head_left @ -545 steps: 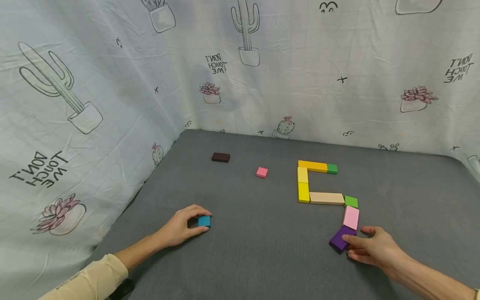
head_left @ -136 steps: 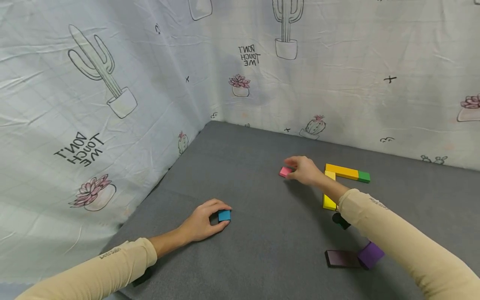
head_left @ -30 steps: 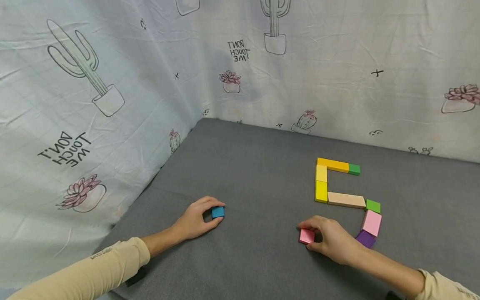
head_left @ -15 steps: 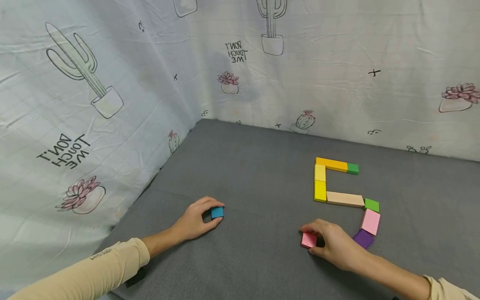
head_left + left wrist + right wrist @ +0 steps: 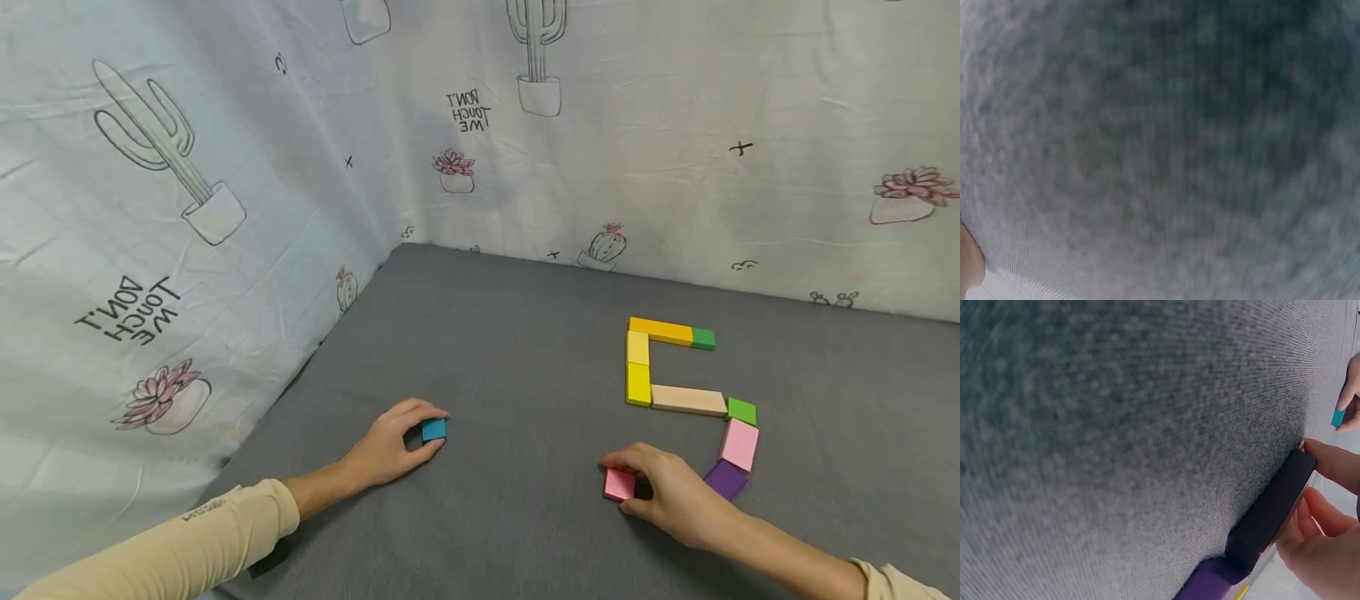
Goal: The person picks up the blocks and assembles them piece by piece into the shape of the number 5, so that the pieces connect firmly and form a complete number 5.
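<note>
My left hand (image 5: 390, 443) holds a small blue block (image 5: 433, 430) between thumb and fingers at the table's left middle. My right hand (image 5: 673, 495) pinches a small pink block (image 5: 618, 484) near the front. Close behind that hand is a dark brown block (image 5: 1272, 506), mostly hidden in the head view; in the right wrist view its end meets the purple block (image 5: 727, 480). From the purple one the row runs through a larger light pink block (image 5: 739, 445), a light green (image 5: 742, 411), a beige (image 5: 688, 400), two yellow (image 5: 638, 384), an orange (image 5: 662, 331) and a dark green block (image 5: 702, 338).
A grey cloth-covered table (image 5: 495, 333) lies under everything. A white curtain (image 5: 660, 125) printed with cacti hangs along its back and left edges. The left wrist view shows mostly blurred grey cloth.
Earlier the pink and dark brown blocks lay apart at the back. The brown one went beside the purple block; my right hand carried the pink one forward, lately shifting it slightly. Left hand stays.
</note>
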A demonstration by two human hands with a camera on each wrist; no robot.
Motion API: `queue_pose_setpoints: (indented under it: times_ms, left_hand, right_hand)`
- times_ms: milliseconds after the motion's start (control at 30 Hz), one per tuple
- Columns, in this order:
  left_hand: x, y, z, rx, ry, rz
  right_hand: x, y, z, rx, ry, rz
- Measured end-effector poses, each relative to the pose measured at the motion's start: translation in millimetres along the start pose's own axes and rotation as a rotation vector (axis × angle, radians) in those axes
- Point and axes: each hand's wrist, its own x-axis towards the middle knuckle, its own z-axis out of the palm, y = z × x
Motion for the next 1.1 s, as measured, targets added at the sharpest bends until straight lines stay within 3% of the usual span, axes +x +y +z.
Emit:
queue_pose_setpoints:
  times_ms: [233,400,500,600,867,1100]
  left_hand:
    - [0.7,3.1,3.0,-0.023,-0.061,-0.006]
    - [11.4,10.5,-1.8,-0.074,-0.227,-0.024]
    - [25.2,19.0,1.3,-0.073,-0.342,0.014]
    - [42.0,31.2,10.0,-0.094,-0.416,0.066]
    - [93.7,73.4,40.4,-0.199,-0.545,0.196]
    - [119.5,84.6,57.9,-0.198,-0.616,0.224]
  right_hand:
    - [-5,3,-1,0.018,-0.010,-0.013]
    - [-6,3,-2,0.035,-0.009,0.000]
    - [-7,2,-2,0.043,-0.004,0.004]
    - [-7,3,-3,0.055,-0.013,0.011]
    - [-9,4,-5,0.089,-0.026,0.026]
    - [-12,5,-4,0.109,0.050,0.002]
